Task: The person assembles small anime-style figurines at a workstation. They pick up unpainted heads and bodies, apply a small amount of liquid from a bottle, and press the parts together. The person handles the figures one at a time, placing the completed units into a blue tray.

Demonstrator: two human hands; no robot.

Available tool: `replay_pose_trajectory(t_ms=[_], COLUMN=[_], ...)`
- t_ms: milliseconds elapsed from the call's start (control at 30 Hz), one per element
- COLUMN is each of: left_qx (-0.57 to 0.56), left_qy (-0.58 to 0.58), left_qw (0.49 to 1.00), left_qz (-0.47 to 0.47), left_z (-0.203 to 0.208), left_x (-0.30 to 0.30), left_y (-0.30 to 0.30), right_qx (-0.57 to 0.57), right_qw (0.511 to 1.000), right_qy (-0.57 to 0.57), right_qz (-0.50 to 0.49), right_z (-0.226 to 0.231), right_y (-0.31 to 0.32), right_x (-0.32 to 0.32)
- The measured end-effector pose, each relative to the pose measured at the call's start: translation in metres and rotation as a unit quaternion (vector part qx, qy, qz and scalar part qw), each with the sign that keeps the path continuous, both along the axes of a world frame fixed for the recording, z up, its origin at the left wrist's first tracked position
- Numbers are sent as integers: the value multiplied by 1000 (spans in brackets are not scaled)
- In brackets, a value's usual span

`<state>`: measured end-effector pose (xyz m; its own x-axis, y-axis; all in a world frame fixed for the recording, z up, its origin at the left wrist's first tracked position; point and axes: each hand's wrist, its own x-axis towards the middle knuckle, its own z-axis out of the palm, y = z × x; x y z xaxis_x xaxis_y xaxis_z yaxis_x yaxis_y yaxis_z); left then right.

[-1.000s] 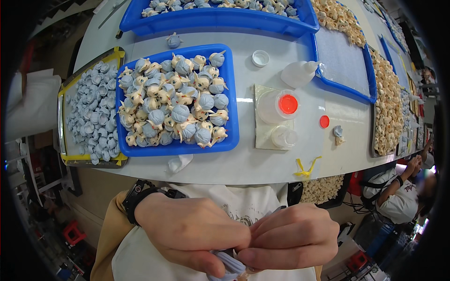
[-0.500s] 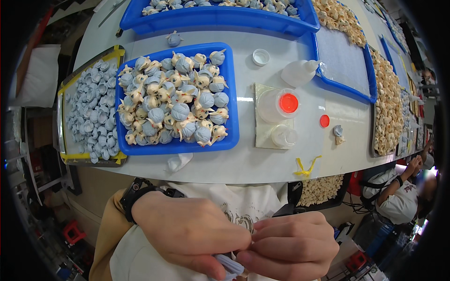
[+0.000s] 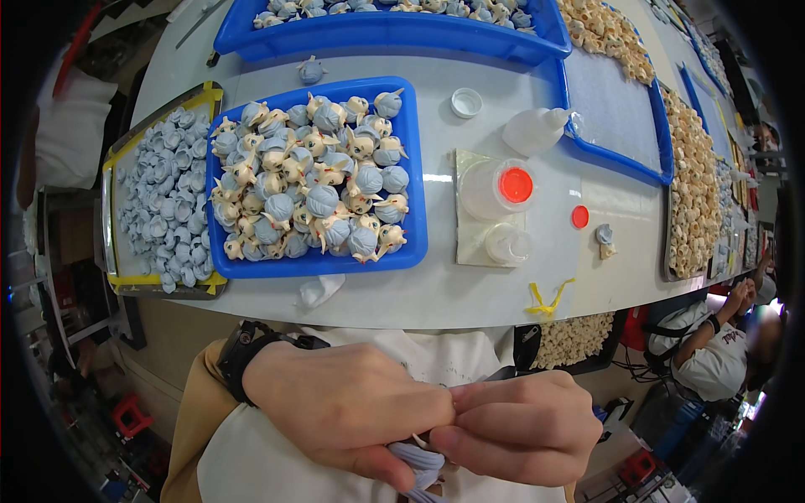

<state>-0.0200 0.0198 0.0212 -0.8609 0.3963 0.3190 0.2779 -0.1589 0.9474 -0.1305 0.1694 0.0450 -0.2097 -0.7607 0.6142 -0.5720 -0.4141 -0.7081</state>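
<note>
Low in front of my body, both hands meet around a small doll head with ribbed grey-blue hair (image 3: 417, 464). My left hand (image 3: 348, 411) is closed on it, thumb below and fingers over the top. With bent fingers pressed together, my right hand (image 3: 524, 427) pinches at its right side, where a small pale tip shows. Most of the piece is hidden behind the fingers. On the table ahead, a blue tray (image 3: 419, 210) is heaped with similar doll heads (image 3: 323, 201). Loose grey-blue hair pieces (image 3: 168, 193) fill a yellow-taped tray to its left.
Right of the blue tray, a jar with a red lid (image 3: 516, 184) and a small clear cup (image 3: 508, 244) stand on a board. Beyond are a white squeeze bottle (image 3: 538, 131) and a larger blue bin (image 3: 394, 38). A bin of pale parts (image 3: 574, 339) sits below the table edge. Another person (image 3: 713, 352) works at right.
The doll head has turned and shows more of its grey-blue hair below my fingers. My hands have shifted slightly. At far left, a white-clothed person has moved.
</note>
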Motion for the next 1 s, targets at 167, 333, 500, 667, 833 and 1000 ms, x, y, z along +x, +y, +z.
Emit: replay_pose_trajectory(t_ms=[167,333,500,667,833,1000], left_qx=[53,65,118,131,132,165], left_qy=[-13,-33,-55,-51,-84,-103], left_qw=[996,996,991,990,988,979], left_qz=[-65,-60,-28,15,7,56], left_z=[-11,-5,-3,10,1,2], left_x=[3,0,0,2,12,13], left_y=[0,1,1,4,2,7], right_qx=[18,12,-1,-129,-101,-127], right_qw=[994,993,998,989,982,983], right_qy=[-81,-91,-6,72,147,128], right_qz=[71,80,60,22,68,25], right_z=[4,2,5,9,17,12], right_y=[2,0,-4,-16,-22,-23], right_x=[-8,-9,-10,-6,-2,8])
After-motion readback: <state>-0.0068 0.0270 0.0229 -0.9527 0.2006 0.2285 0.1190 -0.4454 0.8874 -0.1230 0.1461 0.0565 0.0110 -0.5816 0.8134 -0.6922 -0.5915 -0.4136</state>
